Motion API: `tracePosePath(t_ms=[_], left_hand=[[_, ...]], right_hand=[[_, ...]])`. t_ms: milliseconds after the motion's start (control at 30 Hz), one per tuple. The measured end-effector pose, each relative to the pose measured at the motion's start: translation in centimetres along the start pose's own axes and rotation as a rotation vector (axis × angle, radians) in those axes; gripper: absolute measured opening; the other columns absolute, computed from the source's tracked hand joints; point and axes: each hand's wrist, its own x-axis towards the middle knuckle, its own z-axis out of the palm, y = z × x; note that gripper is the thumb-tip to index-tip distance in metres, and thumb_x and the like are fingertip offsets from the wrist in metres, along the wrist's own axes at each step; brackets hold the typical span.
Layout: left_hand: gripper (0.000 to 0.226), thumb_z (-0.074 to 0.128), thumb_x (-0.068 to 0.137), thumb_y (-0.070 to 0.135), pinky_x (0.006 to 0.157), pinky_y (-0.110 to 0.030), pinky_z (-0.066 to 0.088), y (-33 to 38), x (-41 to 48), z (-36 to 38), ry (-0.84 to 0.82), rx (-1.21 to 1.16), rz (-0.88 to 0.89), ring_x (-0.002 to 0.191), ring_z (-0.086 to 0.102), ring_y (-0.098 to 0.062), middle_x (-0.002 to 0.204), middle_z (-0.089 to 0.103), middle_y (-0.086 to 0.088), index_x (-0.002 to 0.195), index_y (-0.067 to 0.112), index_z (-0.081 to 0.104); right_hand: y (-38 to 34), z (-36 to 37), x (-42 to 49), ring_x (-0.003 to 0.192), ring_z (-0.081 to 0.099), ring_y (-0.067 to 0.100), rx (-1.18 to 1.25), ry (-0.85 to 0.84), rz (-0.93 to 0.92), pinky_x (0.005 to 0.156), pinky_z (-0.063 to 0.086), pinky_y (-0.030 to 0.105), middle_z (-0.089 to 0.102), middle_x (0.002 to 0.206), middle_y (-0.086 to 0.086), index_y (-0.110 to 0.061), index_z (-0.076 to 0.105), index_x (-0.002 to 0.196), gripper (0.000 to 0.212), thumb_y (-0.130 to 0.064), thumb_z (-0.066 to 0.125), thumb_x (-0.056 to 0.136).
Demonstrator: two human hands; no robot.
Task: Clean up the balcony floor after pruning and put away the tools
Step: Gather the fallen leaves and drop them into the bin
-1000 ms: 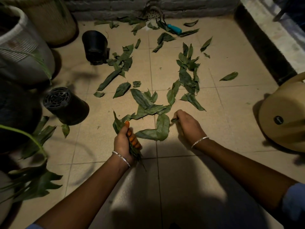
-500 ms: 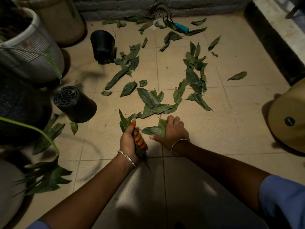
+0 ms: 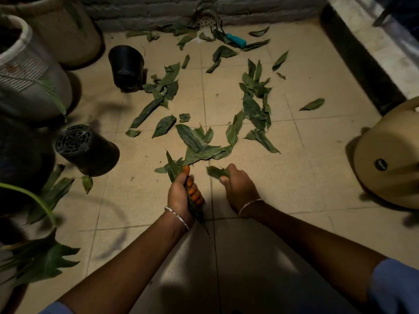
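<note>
The head camera looks down on both hands, low over the tiled floor (image 3: 306,177). The left hand (image 3: 181,193) is a fist round a bunch of leaves (image 3: 173,165). Its fingers (image 3: 195,193) wrap the stems, pressed tight together. Leaf tips poke out past the thumb, and the stem ends trail back below the wrist. The right hand (image 3: 239,186) is just beside it, not touching, with thumb and curled fingers pinching a single leaf (image 3: 214,172). That leaf sticks out leftward from the fingertips, its long axis pointing across the gap toward the left fist.

The next move likely turns on that gap. The pinched leaf only has to go sideways into the bunch, and the right hand would carry it, since the left is full.

Just beyond both sets of fingertips lies the nearest pile of leaves (image 3: 199,146), its largest leaf slanting from far-left to near-right. It is about as near to one hand as the other, but it probably falls to the right. Farther ahead, right of the right fingers, a long strip of leaves (image 3: 256,109) runs away from the person. Well beyond any fingers, by the back wall, lies the teal-handled tool (image 3: 235,40), not yet put away. A black pot (image 3: 87,150) lies on its side off to the left of the left hand.
</note>
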Motion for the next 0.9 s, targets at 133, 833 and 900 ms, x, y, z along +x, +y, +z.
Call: tracePosePath(t_ms=[133,833,900], left_hand=[[0.052,0.050,0.095,0.041,0.039,-0.020,0.019,-0.6,1.3,1.1,-0.066,0.013,0.001,0.033,0.026,-0.012,0.042,0.027,0.004,0.049,0.021,0.038],[0.034,0.056,0.089,0.044,0.037,-0.016,0.036,13.9,-23.5,18.7,-0.242,-0.229,-0.100,0.042,0.041,-0.003,0.052,0.040,0.009,0.065,0.021,0.051],[0.033,0.056,0.089,0.044,0.037,-0.016,0.036,15.9,-27.8,20.5,-0.278,-0.279,-0.118,0.043,0.042,-0.003,0.053,0.040,0.009,0.067,0.020,0.051]], right_hand=[[0.1,-3.2,0.7,0.067,0.056,0.022,0.988,-0.122,0.421,0.063,0.052,0.035,0.056,0.076,0.010,0.001,0.052,0.120,0.023,-0.006,0.039,0.103],[-14.7,-33.0,-6.2,0.041,0.016,0.004,2.051,-0.370,0.486,0.027,0.025,0.016,0.035,0.051,-0.006,-0.015,0.055,0.081,0.035,-0.038,0.039,0.102],[-18.1,-36.8,-8.5,0.040,0.018,0.004,2.087,-0.405,0.460,0.028,0.024,0.016,0.035,0.052,-0.006,-0.015,0.056,0.082,0.032,-0.037,0.043,0.101]])
